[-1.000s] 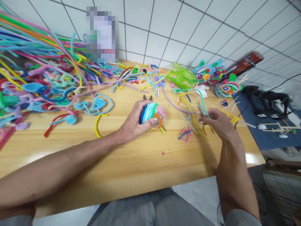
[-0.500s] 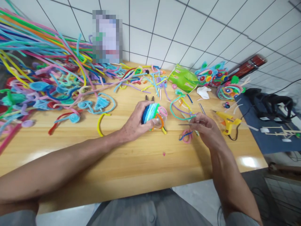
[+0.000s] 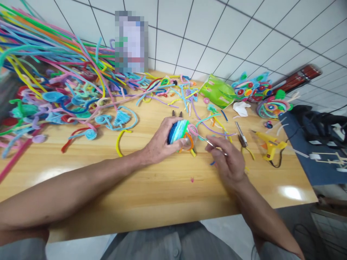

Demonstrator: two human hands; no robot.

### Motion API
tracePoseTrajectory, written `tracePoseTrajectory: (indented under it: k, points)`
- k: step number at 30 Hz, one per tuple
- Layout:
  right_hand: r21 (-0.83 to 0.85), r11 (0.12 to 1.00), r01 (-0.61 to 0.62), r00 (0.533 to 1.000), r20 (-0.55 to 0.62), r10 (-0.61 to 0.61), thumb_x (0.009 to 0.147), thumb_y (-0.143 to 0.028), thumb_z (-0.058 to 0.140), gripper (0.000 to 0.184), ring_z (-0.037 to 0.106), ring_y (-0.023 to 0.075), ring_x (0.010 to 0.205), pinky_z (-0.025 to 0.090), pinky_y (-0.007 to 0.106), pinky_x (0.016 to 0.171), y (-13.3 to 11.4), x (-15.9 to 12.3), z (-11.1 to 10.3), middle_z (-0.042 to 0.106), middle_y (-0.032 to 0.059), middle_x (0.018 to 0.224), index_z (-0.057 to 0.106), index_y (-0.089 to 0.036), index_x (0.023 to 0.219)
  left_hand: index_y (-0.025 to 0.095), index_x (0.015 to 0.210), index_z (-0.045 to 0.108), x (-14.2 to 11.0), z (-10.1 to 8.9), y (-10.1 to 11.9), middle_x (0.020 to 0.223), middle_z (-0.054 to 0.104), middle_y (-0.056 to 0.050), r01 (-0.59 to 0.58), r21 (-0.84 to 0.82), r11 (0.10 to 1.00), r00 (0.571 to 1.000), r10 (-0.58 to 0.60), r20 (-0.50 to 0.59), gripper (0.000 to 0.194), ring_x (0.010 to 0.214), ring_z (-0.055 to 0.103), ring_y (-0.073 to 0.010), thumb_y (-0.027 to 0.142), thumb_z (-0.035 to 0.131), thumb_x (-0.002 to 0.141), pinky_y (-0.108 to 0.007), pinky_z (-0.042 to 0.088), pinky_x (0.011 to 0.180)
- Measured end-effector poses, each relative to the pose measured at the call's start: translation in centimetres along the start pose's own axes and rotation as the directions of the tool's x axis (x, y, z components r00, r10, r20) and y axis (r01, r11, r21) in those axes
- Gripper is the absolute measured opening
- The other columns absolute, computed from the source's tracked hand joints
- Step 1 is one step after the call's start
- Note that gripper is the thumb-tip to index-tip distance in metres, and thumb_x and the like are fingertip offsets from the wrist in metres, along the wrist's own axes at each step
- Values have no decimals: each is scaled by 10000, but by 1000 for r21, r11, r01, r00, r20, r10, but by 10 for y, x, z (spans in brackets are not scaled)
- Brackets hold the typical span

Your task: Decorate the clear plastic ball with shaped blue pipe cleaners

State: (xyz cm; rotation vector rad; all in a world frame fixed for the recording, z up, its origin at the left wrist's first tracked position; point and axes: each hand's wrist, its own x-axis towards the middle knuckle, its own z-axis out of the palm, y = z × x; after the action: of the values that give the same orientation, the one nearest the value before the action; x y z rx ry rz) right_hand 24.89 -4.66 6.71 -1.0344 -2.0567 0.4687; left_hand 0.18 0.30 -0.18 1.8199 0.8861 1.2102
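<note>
wooden table, tiled wall. between front and back edges, left hand curled round striped craft piece; right hand pinches metal tool, tip near pink loop. probably detail work; next wants steady hold.

Counted one left hand and one right hand. Tallied one striped ball, one thin metal tool, two dark prongs, one yellow glue gun, one green packet, one white tissue and one red cylinder. Made out, apparently, three decorated figures, plus one table. Lost count among the overlapping fuzzy stems, certainly dozens.
</note>
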Motion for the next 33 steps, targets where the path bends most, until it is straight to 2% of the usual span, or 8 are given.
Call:
tracePoseTrajectory:
  k: [3,7,13,20,33]
  points:
    - [-175,973,147,988,66,-138,1064,-176,532,500,740,201,869,605,346,769,1,1,8,789,41,995,564,-344,1535,237,1439,488,0,0,0,1408,562,-149,0,3,1000,1000,0,2,582,1296,579,-316,496,670,950,-520,491,1133]
    - [-226,941,254,967,84,-241,1046,-143,543,592,733,220,929,602,364,775,5,-1,12,775,78,1085,481,-332,1603,236,1437,492,0,1,0,1394,572,-145,-7,5,1000,1000,7,-7,579,1281,585,-317,492,667,948,-523,498,1119]
    - [-184,944,274,958,136,-252,1107,-333,433,557,676,256,973,577,427,813,5,-4,14,707,125,1113,407,-253,1657,232,1430,490,0,0,0,1398,573,-144,-26,13,1000,1000,26,-4,561,1286,585,-306,465,665,950,-502,500,1122]
    - [-231,922,312,948,144,-285,1068,-259,486,624,667,261,974,563,435,815,7,-5,18,711,120,1127,364,-260,1680,233,1429,476,0,0,1,1394,565,-148,-33,17,999,999,33,-5,556,1285,581,-312,440,660,947,-515,500,1115]
    - [-265,919,293,955,126,-268,1058,-257,503,648,670,261,948,557,422,810,10,-8,21,722,120,1110,348,-281,1687,241,1432,478,0,-1,2,1402,567,-145,-19,21,1000,1000,19,5,556,1286,581,-313,449,654,947,-519,495,1119]
